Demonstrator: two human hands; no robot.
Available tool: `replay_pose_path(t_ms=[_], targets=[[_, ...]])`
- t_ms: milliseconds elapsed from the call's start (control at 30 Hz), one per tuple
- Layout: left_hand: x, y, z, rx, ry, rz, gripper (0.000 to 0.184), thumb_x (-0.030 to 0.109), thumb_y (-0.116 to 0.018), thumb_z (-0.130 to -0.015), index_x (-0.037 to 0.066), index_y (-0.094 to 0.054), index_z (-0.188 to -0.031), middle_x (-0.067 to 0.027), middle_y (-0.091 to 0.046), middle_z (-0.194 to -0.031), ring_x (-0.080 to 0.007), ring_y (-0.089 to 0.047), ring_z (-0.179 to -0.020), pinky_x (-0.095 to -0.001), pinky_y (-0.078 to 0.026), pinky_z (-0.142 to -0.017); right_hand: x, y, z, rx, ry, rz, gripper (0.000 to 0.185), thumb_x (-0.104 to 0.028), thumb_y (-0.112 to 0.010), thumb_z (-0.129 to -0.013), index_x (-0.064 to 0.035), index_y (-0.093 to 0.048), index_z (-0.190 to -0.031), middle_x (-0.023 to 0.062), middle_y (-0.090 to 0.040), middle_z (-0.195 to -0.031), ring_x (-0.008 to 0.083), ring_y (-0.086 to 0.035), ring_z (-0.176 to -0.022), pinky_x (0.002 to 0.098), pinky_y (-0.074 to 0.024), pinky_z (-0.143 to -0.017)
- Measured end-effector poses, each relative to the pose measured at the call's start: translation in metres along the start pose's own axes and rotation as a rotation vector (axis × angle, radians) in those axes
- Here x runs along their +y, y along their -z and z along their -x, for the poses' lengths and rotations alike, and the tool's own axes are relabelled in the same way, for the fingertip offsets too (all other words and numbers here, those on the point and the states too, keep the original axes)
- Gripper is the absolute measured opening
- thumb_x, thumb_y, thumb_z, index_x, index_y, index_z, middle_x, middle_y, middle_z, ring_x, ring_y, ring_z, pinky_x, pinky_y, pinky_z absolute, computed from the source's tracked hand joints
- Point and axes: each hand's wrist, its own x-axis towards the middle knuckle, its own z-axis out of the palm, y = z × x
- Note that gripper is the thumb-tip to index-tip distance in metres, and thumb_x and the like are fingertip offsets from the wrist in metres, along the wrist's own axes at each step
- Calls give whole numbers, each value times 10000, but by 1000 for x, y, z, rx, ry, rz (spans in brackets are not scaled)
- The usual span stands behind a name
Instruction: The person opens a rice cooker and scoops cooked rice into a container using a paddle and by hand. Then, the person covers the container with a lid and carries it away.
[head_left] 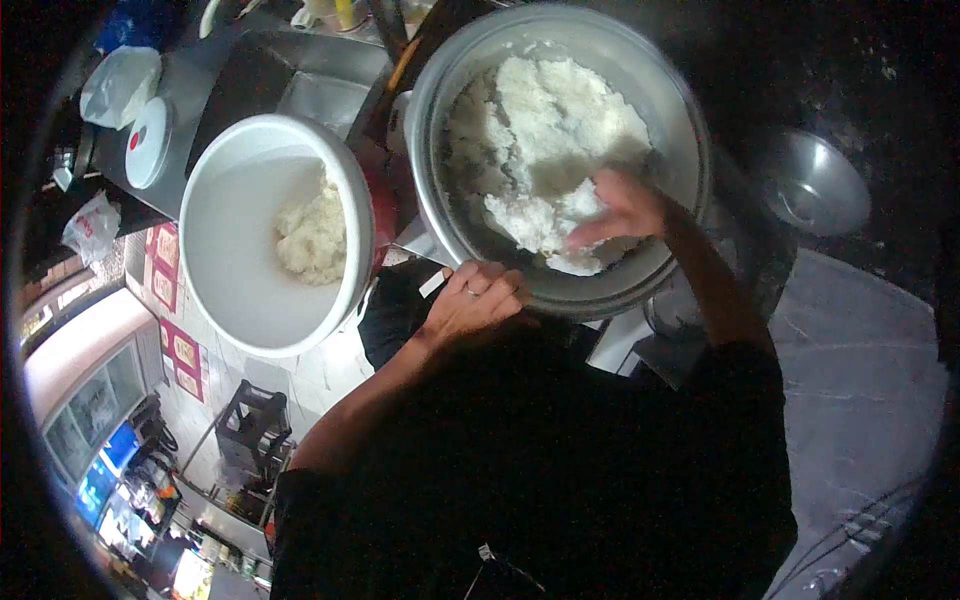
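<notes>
A large metal pot [688,120] holds a heap of white, clumpy food [560,100] that looks like cooked rice. My right hand [632,208] reaches inside, thumb and fingers spread apart, its fingertips at a loose lump near the pot's closer side. Curled over the near rim is my left hand [475,300], with a ring on one finger. Something small and pale sticks out beside it, over dark cloth. To the left stands a big white tub [225,270], tilted in view, with a smaller clump of the same white food [315,238] against its inner wall.
A metal sink [265,70] lies behind the tub. Beside it are a white lid [148,142] and a translucent plastic container [120,88]. A shiny metal bowl [815,185] rests right of the pot. A black rack [250,430] stands on the floor at lower left.
</notes>
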Motion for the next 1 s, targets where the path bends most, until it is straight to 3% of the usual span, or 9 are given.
replay_pose_path(t_ms=[233, 300, 400, 467, 533, 600, 700, 933, 1000], targets=[[1, -2, 3, -25, -23, -126, 249, 216, -580, -808, 178, -630, -1049, 7, -578, -1035, -184, -547, -1000, -363, -413, -925, -59, 38, 1, 255, 217, -360, 677, -383, -882, -677, 41, -595, -1121, 148, -666, -1032, 207, -632, -963, 337, -483, -837], [0, 2, 1, -62, -25, -142, 232, 231, -575, -827, 199, -651, -1043, 30, -591, -1009, -168, -551, -971, -356, -410, -930, -78, 61, -2, 218, 90, -166, 705, -258, -890, -688, 33, -517, -1210, 80, -622, -1064, 161, -574, -962, 326, -457, -857], [-2, 4, -2, -9, -52, -140, 224, 232, -581, -827, 195, -652, -1036, 23, -594, -1006, -165, -552, -943, -357, -415, -922, -162, 80, -20, 202, 292, -156, 516, -363, -876, -694, -19, -671, -1021, 29, -669, -841, 101, -612, -757, 272, -469, -670], [0, 2, -1, -12, -26, -75, 232, 232, -592, -821, 186, -651, -1041, 10, -598, -1022, -182, -558, -956, -364, -421, -923, -211, 73, -33, 395, 378, 173, 411, -451, -829, -724, -57, -746, -807, 50, -678, -641, 139, -607, -502, 329, -473, -519], [1, 9, -4, -55, -7, -50, 245, 236, -599, -817, 181, -646, -1051, 4, -599, -1039, -188, -562, -972, -370, -425, -920, -243, 33, -61, 722, 590, 259, 478, -511, -746, -793, -71, -721, -976, 83, -673, -646, 228, -674, -566, 364, -515, -521], [-4, -16, 18, -285, -2, -179, 272, 255, -608, -809, 181, -630, -1070, 3, -596, -1073, -189, -560, -977, -374, -430, -914, -263, -29, -84, 904, 712, 365, 598, -400, -688, -843, -9, -540, -1271, 164, -641, -913, 314, -623, -876, 435, -471, -805], [-2, -13, 16, -184, 4, -113, 276, 256, -609, -807, 184, -628, -1073, 4, -595, -1075, -189, -560, -977, -375, -431, -912, -256, -106, -113, 762, 608, 600, 555, -197, -553, -836, 66, -509, -1323, 219, -597, -1071, 327, -553, -985, 463, -391, -901], [1, 7, -3, -76, 16, -20, 285, 257, -611, -802, 191, -625, -1078, 6, -594, -1078, -188, -560, -977, -376, -434, -908, -250, -72, -80, 594, 553, 574, 509, -218, -541, -903, 41, -499, -1339, 193, -566, -1115, 306, -571, -1065, 468, -432, -979], [-1, 11, -7, -47, 14, -9, 287, 258, -612, -800, 193, -624, -1080, 7, -594, -1079, -188, -560, -977, -377, -434, -907, -228, -27, -63, 378, 320, 19, 317, -163, -454, -969, -6, -549, -1228, 186, -633, -994, 302, -647, -900, 438, -514, -771]])
